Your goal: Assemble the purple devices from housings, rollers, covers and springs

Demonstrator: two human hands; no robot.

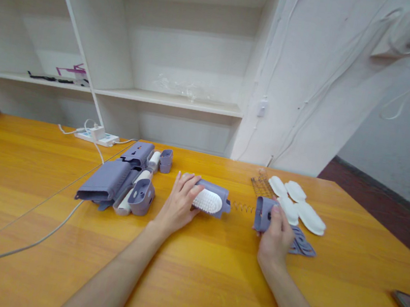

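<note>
White nubbly pad (208, 202), coiled spring (243, 207)

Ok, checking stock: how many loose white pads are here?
4, beyond the right hand: back-left pad, back-right pad, front-left pad, front-right pad. Some may be hidden.

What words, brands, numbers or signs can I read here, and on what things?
None can be read.
Power strip: any markings are too small and blurred.
Purple housing in the left hand: no lettering visible.
Purple end piece in the right hand: none visible either.
</note>
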